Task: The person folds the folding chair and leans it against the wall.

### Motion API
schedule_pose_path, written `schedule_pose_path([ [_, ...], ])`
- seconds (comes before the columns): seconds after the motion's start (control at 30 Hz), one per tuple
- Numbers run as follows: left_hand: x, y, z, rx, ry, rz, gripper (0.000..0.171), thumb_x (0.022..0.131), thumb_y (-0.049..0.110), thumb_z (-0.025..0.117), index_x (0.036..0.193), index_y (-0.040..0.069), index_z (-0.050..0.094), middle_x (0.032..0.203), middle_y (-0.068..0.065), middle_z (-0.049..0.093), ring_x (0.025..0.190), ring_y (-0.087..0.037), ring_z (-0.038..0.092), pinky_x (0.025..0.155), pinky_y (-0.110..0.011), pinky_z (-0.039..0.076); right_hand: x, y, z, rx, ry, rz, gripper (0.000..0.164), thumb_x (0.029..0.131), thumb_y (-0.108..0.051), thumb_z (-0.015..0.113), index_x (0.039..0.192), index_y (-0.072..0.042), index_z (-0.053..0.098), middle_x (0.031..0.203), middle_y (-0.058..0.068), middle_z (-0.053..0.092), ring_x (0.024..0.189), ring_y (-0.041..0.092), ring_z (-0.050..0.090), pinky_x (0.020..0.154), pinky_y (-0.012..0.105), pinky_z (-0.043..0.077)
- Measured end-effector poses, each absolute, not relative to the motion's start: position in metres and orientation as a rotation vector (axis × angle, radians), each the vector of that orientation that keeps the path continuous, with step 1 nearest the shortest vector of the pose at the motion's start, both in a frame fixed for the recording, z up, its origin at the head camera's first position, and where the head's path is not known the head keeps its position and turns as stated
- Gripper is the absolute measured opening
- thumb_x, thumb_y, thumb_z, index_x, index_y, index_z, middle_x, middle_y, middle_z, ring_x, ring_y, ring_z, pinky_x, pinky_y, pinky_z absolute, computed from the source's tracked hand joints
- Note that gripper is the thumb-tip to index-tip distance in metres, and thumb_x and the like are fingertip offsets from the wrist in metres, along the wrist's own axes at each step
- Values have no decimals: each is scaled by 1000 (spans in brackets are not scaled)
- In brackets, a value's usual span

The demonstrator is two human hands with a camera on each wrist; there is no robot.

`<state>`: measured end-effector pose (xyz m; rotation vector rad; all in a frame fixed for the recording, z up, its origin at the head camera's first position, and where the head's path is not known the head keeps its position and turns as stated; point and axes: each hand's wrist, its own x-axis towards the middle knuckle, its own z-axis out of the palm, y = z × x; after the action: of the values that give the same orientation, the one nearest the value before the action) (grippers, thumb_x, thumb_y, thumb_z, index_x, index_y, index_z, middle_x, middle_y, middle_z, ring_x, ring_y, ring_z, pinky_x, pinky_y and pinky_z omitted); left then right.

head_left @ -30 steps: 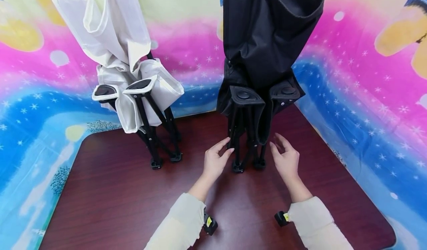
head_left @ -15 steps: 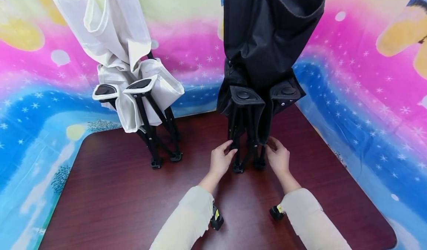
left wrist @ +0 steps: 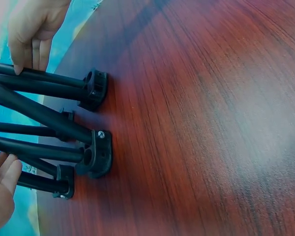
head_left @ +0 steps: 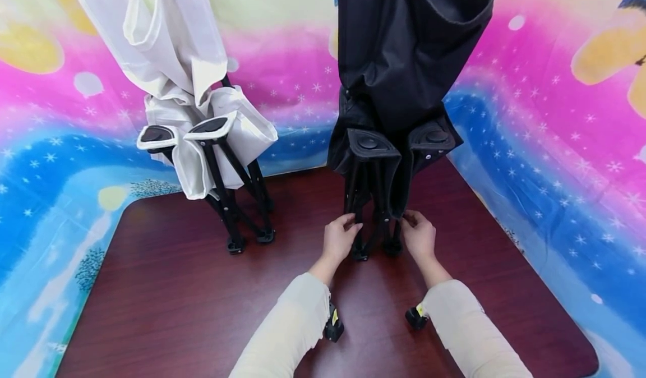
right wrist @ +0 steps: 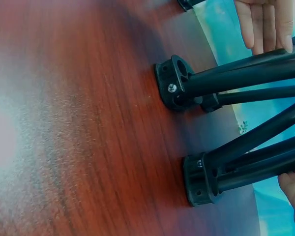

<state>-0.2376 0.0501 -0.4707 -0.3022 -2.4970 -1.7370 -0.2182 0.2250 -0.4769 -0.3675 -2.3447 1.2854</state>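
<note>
A black folding chair (head_left: 404,81), folded up with fabric bunched on top, stands upright on the table. My left hand (head_left: 339,238) is at its left leg, thumb in front and fingers behind, pinching the tube low down. On the other side my right hand (head_left: 420,236) pinches the right leg just under the hanging fabric, its fingertips partly hidden. Close up, the left wrist view shows black leg tubes (left wrist: 44,113) ending in plastic feet (left wrist: 99,152) on the tabletop. In the right wrist view the left hand (right wrist: 265,24) shows at the top with fingers reaching behind the tube.
A white folding chair (head_left: 161,47) with black legs, also folded, stands to the left on the dark red wood table (head_left: 176,305). A colourful printed cloth (head_left: 298,86) hangs behind and along the sides. A small black camera device sits at each wrist.
My right hand has moved left from beside the chair onto its right leg. The left hand has shifted slightly right and down along the left leg. Both chairs stay in place.
</note>
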Motion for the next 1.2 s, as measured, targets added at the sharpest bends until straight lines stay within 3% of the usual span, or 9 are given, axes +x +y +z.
schedule_pose_path([
  [0.2,-242,58,-471,-257,-2448,-1736,18,77,8,63,92,-2,65,83,-12,65,75,-15,62,62,-20,48,-218,229,-474,-362,-2384,1255,17,82,-7,56,94,2,63,85,16,63,68,22,56,52,25,41],
  [0.47,-246,58,-470,-280,-2440,-1697,11,76,5,64,84,-3,64,77,-11,64,71,-15,61,59,-20,48,-223,227,-476,-349,-2410,1199,12,81,-4,55,89,1,63,78,15,63,60,19,51,51,27,39],
  [0.73,-259,57,-468,-213,-2481,-1652,12,74,7,67,83,-1,66,73,-9,64,67,-15,59,57,-21,47,-234,225,-475,-270,-2388,1184,11,82,-6,57,87,3,62,78,16,62,66,23,54,56,30,41],
  [1.0,-273,54,-464,-102,-2548,-1676,16,75,11,66,88,1,67,81,-8,64,74,-16,58,61,-23,47,-248,224,-473,-275,-2418,1187,11,82,-7,58,86,2,61,76,16,62,63,22,52,56,30,39],
  [1.2,-284,53,-459,-10,-2580,-1627,13,75,14,67,83,3,69,76,-6,65,72,-16,58,61,-25,46,-262,225,-470,-288,-2445,1252,12,81,-7,58,86,3,61,79,17,62,67,23,55,57,28,40],
])
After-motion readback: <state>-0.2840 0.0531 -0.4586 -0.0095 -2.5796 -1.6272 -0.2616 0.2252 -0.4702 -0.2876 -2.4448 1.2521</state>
